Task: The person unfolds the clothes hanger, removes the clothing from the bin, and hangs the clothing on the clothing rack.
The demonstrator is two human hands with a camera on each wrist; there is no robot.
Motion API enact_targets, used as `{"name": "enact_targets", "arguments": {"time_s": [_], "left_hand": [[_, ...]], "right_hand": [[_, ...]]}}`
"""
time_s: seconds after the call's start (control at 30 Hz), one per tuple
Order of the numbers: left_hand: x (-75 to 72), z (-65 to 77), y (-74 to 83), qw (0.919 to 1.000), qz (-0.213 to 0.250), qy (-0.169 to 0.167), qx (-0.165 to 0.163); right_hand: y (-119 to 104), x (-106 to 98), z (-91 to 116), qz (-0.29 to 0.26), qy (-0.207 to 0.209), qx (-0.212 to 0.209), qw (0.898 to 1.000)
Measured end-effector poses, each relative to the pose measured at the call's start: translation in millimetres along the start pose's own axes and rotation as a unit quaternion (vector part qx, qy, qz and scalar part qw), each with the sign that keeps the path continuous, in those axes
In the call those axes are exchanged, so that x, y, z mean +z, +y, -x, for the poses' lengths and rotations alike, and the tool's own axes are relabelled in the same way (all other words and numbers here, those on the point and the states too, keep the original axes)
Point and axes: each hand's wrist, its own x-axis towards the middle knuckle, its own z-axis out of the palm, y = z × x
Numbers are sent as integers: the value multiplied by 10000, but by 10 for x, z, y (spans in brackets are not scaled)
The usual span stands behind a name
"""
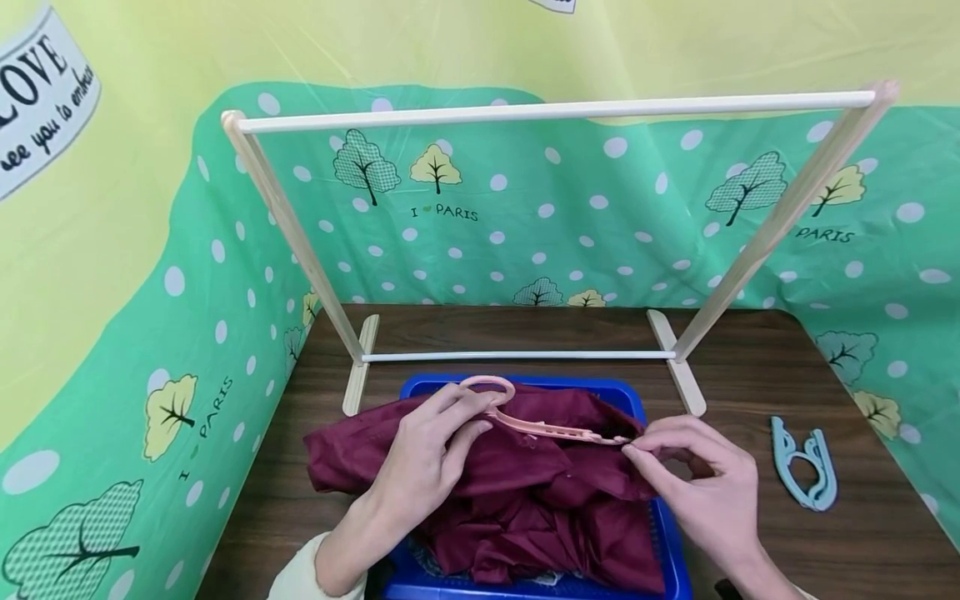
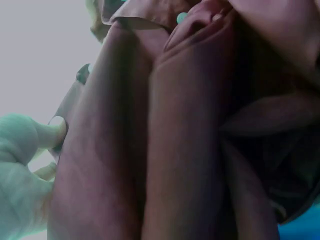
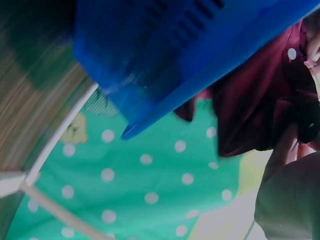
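Observation:
A pink plastic hanger with a rounded hook lies over a maroon buttoned shirt. My left hand grips the hanger just below its hook, thumb and fingers closed around the neck. At the other end, the right hand pinches the shirt's edge by the tip of the hanger arm. Folds of the shirt fill the left wrist view. A white button shows on the shirt in the right wrist view. Beneath, a blue plastic basket holds the rest of the bunched cloth.
Behind the basket stands a wooden rack with a white top rail and a low crossbar. A light blue folding hanger lies on the dark wooden table at the right. A patterned green and yellow cloth surrounds the table.

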Motion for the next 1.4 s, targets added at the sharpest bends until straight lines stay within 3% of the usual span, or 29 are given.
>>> {"name": "enact_targets", "arguments": {"time_s": [0.1, 0.27, 0.33, 0.47, 0.6, 0.8, 0.9, 0.97, 1.13, 1.3, 1.4], "left_hand": [[44, 10, -13, 9999, 56, -98, 64], [70, 44, -43, 9999, -60, -32, 85], [74, 52, -49, 9997, -151, -96, 151], [75, 53, -52, 9991, -203, -318, 204], [44, 47, -33, 9992, -114, -333, 179], [-17, 14, -9, 9987, 492, -137, 92], [-51, 0, 1, 9975, 702, 82, -81], [-68, -4, 6, 9971, 734, 125, -157], [-84, -16, 5, 9983, 584, 58, -59], [-74, -29, -3, 9986, 516, -74, 36], [-64, -36, 2, 9984, 515, -202, 153]], "right_hand": [[-61, 70, 20, -836, -214, -128, 9962], [-247, 173, 6, -1963, -580, -649, 9767], [-327, 217, -11, -2189, -683, -932, 9689], [-428, 326, -41, -2137, -1037, -1393, 9613], [-396, 337, -14, -1891, -1260, -1248, 9658], [-304, 182, 58, -1284, -1081, 294, 9854], [-285, 128, 49, -914, -1210, 976, 9836], [-285, 104, 42, -626, -1415, 1197, 9807], [-324, 49, 6, -190, -1717, 998, 9799], [-352, -33, -130, 718, -1100, -123, 9913], [-368, -89, -250, 1643, -930, -210, 9818]]}}
